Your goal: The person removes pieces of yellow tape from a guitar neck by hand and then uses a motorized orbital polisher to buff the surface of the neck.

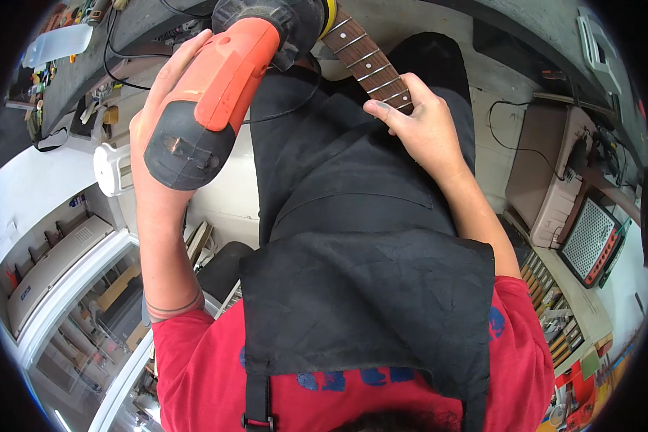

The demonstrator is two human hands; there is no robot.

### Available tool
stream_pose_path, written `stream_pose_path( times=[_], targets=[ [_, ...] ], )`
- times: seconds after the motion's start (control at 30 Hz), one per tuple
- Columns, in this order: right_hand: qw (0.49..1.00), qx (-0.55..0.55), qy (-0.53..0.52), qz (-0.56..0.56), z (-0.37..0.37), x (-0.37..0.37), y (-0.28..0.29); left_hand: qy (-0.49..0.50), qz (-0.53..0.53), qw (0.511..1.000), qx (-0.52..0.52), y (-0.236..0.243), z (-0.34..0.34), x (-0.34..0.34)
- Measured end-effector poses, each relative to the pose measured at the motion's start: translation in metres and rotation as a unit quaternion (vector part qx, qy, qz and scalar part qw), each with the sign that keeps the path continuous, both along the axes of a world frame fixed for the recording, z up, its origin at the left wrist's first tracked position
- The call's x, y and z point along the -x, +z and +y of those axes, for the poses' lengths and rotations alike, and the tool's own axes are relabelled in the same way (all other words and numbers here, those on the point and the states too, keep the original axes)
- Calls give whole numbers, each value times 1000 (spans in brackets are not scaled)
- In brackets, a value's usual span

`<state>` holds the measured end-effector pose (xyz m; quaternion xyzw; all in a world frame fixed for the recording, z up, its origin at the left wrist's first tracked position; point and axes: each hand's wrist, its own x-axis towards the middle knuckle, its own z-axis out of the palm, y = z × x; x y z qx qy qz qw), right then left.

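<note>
My left hand (155,108) grips an orange and black power polisher (227,75) from its left side, with fingers lying along the body. Most of that palm is hidden behind the tool. At the polisher's head, a yellow-edged disc (330,16) sits right against a guitar neck (363,59); whether the two touch I cannot tell. The neck has a dark brown fretboard with metal frets and pale dot inlays. My right hand (426,128) holds its near end, thumb on top of the fretboard and fingers around the edge. The neck's far end lies behind the polisher.
A grey workbench edge (133,45) curves across the top, with black cables and small tools at left. My lap, under a black apron (367,288), lies below the neck. A white stool (111,169) stands left; a brown case (547,165) and grille-fronted box (592,237) stand right.
</note>
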<state>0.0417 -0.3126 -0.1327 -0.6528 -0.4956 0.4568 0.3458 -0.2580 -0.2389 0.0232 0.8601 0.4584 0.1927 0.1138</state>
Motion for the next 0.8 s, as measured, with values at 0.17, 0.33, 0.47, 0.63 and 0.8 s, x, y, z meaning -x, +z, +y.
stream_pose_path(
  times=[0.17, 0.33, 0.47, 0.63, 0.8],
  targets=[
    [999, -13, -14, -28, -2, 3, -1, -11, 7, 1000, -16, 4, -4, -7],
    [997, -43, -15, -65, -4, 4, -2, -11, 0, 1000, -8, 4, 1, -8],
    [993, -68, -19, -90, -5, 4, -4, -19, 8, 1000, -6, 7, 2, -12],
    [990, -75, -19, -118, -6, 5, -5, -27, 28, 999, -22, 10, 5, -19],
    [992, -21, -6, -122, -4, 5, 5, -23, 14, 1000, -6, 15, 5, -26]
  ],
)
